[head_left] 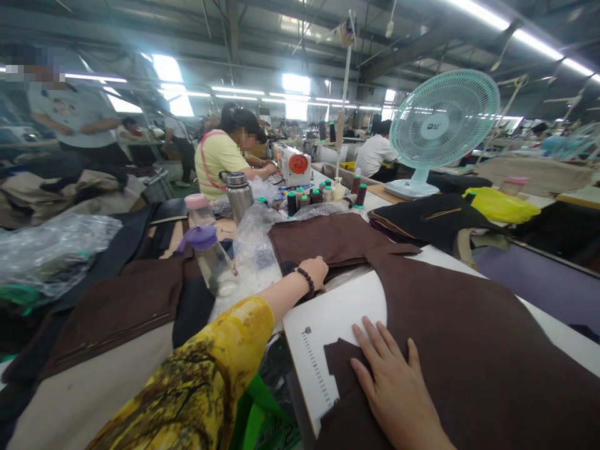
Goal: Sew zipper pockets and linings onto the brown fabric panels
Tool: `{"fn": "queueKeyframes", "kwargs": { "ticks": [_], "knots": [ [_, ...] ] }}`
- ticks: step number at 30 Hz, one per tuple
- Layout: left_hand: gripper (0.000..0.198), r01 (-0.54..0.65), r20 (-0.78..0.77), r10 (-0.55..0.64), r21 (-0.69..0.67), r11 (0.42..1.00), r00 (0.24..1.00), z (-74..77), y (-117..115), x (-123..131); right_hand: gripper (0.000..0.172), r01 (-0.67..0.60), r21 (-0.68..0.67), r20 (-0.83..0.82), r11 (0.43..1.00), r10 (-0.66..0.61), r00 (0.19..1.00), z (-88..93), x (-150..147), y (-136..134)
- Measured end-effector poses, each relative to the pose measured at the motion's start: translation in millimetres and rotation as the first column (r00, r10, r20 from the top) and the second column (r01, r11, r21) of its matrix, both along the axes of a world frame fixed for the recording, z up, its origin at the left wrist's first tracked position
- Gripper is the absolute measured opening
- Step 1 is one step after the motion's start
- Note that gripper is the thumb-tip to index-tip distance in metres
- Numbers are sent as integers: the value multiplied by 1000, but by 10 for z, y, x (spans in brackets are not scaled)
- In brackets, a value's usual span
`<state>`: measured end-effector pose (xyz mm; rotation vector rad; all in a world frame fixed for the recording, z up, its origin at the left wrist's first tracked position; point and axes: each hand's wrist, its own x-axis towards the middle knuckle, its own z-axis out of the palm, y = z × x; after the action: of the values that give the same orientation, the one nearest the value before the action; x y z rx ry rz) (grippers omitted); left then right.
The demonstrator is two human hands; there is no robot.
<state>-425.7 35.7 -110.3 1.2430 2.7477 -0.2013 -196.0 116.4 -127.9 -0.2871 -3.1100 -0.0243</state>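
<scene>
My left hand (313, 273), a dark bead bracelet on its wrist, reaches forward with curled fingers at the near edge of a stack of brown fabric pieces (323, 237). Its fingers close on that edge, though the fingertips are partly hidden. My right hand (396, 381) lies flat with fingers spread on a large brown fabric panel (469, 325). The panel spreads over the right of the white worktop (347, 306), which has a printed scale near its left edge. A notched corner of brown fabric shows beside the right thumb.
Beyond the stack are thread spools (315, 196), a steel bottle (238, 195) and a purple-lidded cup (206, 250). A fan (443, 125) stands at the back right by dark folded fabric (422, 215). More fabric (122, 306) lies left. A co-worker (225, 150) sits at a sewing machine (293, 165).
</scene>
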Motion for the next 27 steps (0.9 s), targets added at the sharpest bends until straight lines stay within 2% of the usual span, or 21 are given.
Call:
{"fn": "queueKeyframes", "kwargs": {
  "ticks": [10,18,23,27],
  "knots": [
    [19,85,117,-100,121,989,988,34,-58,-306,47,8,-3,14,1000,-8,1000,23,-4,-2],
    [20,88,189,-134,235,968,973,-4,-203,-552,47,7,-14,9,1000,-7,1000,33,8,-11],
    [19,86,177,-128,227,970,976,3,-185,-510,47,2,-26,-3,1000,-2,1000,39,6,-10],
    [19,83,80,-100,194,977,992,-6,-109,-302,47,1,-20,0,1000,-1,1000,26,5,-4]
  ]
}}
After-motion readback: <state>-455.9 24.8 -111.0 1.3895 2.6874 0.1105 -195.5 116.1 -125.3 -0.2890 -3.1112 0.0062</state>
